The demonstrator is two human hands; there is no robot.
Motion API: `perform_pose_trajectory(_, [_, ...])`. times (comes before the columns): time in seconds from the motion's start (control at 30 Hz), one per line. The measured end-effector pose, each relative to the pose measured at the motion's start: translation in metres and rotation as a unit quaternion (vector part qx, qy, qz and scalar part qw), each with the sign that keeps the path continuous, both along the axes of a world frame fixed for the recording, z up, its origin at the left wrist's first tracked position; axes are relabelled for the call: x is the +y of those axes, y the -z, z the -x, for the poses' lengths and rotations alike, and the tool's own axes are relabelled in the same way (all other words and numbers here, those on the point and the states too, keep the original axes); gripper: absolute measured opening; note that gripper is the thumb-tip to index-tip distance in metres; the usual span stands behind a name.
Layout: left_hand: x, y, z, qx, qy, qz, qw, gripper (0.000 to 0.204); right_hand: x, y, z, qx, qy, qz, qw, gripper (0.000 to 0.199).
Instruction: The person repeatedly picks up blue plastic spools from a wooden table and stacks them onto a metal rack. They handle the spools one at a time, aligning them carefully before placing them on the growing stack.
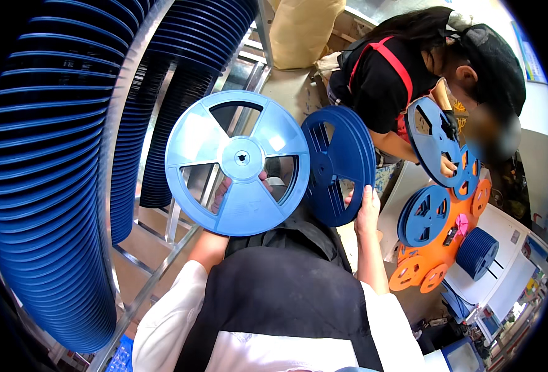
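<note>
My left hand (221,192) grips the light blue reel (237,162) from behind, my right hand (365,208) the dark blue reel (339,164); keeping them apart should avoid knocks.

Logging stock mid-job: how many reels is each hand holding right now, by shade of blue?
Light blue reel, left hand: 1
Dark blue reel stack, right hand: several pressed together, exact number not readable
Total: 1 light blue reel plus 1 dark blue stack
</note>
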State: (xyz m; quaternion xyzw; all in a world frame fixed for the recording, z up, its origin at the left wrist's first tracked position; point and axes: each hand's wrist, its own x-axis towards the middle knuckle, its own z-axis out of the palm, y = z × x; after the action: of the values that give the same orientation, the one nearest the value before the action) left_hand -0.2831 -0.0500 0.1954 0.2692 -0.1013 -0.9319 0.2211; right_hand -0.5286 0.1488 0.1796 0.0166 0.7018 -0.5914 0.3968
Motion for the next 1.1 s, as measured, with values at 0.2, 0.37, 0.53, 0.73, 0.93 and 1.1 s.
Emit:
perform_pose_trajectory(0.2, [0.008,0.016,-0.04,0.011,-0.038,-0.012,0.999,0.073,-0.02,-0.013,-0.001,-0.063,0.066,0.085,0.992,0.045])
perform_pose_trajectory(0.37, [0.005,0.0,-0.041,0.039,-0.014,0.031,0.999,0.074,-0.03,-0.015,0.004,-0.099,0.101,0.108,0.984,0.046])
perform_pose_trajectory(0.53, [0.009,-0.008,-0.048,0.022,-0.041,-0.003,0.999,0.076,-0.038,-0.023,0.005,-0.093,0.117,0.106,0.983,0.047])
perform_pose_trajectory(0.73, [0.002,-0.019,-0.053,0.003,-0.028,0.015,0.999,0.076,-0.039,-0.016,0.004,-0.115,0.126,0.096,0.981,0.049])
perform_pose_trajectory(0.93, [0.004,-0.015,-0.056,-0.082,-0.079,0.0,0.994,0.059,-0.042,-0.02,0.003,-0.107,0.13,0.144,0.975,0.05])
perform_pose_trajectory(1.1, [-0.002,-0.017,-0.052,-0.121,-0.06,-0.02,0.991,0.05,-0.047,-0.029,0.005,-0.1,0.134,0.138,0.976,0.049])
